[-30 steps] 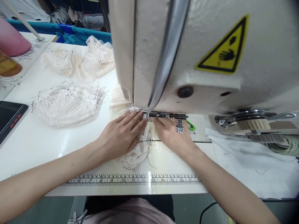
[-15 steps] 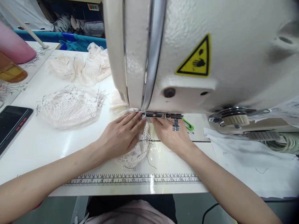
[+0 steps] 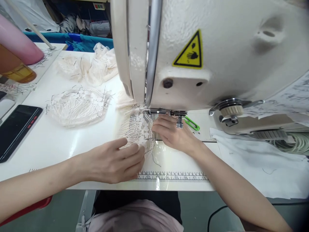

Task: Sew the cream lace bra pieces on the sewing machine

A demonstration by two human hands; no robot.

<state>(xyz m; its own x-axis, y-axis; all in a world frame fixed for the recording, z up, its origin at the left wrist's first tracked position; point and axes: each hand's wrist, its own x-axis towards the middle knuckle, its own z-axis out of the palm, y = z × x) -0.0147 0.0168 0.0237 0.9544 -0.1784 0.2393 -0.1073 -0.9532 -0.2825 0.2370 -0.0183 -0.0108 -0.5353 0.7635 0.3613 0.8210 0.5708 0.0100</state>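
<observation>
A cream lace piece (image 3: pixel 137 127) with a scalloped edge and loose dark threads lies under the needle area of a sewing machine (image 3: pixel 173 90). My left hand (image 3: pixel 118 161) is at the lace's near end, its fingers curled and closed on the fabric; the fingertips are partly hidden. To the right of the presser area, my right hand (image 3: pixel 172 132) has its fingers closed at the lace's scalloped edge. The machine's metal guide partly covers that hand. Just behind it lies a small green thread snipper (image 3: pixel 191 123).
Another lace piece (image 3: pixel 79 106) lies to the left, with a crumpled lace heap (image 3: pixel 89 67) behind it. A black phone (image 3: pixel 20 129) rests at far left, near a pink thread cone (image 3: pixel 21 42). White cloth (image 3: pixel 260 164) spreads at right. A printed ruler (image 3: pixel 169 177) runs along the front edge.
My left hand has moved from beside the needle toward the front edge, uncovering the lace, and its fingers have curled. My right hand has stayed near the needle with its fingers more bent.
</observation>
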